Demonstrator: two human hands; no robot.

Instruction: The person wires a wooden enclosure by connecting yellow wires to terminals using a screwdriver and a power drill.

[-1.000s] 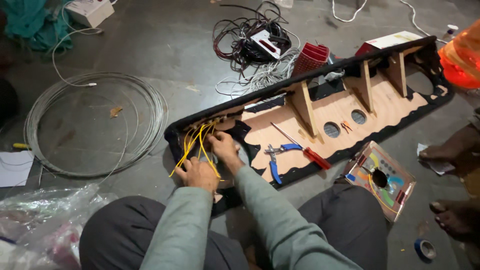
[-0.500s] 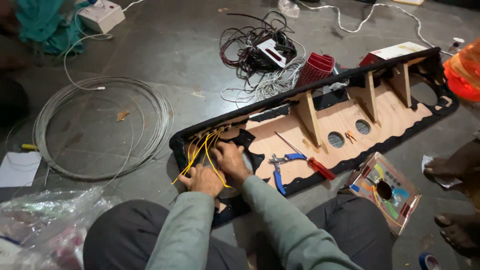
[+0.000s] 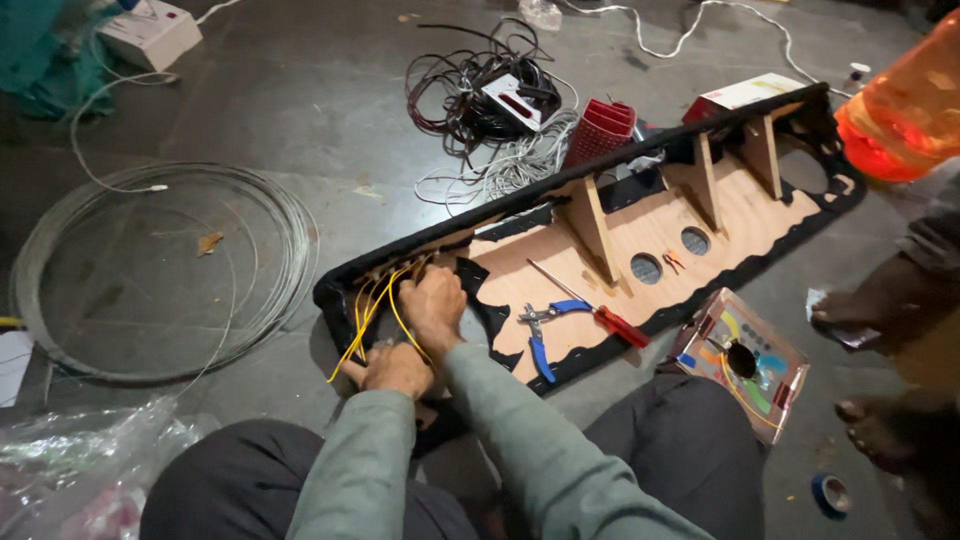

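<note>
Several thin yellow wires (image 3: 372,312) fan out of the near-left end of a long wooden panel (image 3: 640,232), and both hands are on them. The wires are bright against the dark trim, bunched where they leave the panel's inner corner and spreading as they run down toward the person's knees, some ends trailing onto the floor (image 3: 300,90). The panel is pale plywood edged with a wavy black border, with upright wooden ribs and two round holes cut in its face. Its long axis runs diagonally, from the near left by the hands up to the far right.

The right hand (image 3: 432,305) is curled over the bundle just inside the panel's end, fingers closed around the wires. The left hand (image 3: 393,367) sits lower, at the panel's near edge, pinching the wires where they come out; its fingertips are hidden, so how tight the grip is I cannot tell.

Just to the right, on the plywood, lie blue-handled pliers (image 3: 543,330) and a red-handled screwdriver (image 3: 598,305), touching each other. Beyond the panel sits a tangle of black cable (image 3: 470,80); to the left a large coil of grey wire (image 3: 160,270) lies flat. A colourful tray (image 3: 745,362) rests by the right knee.
</note>
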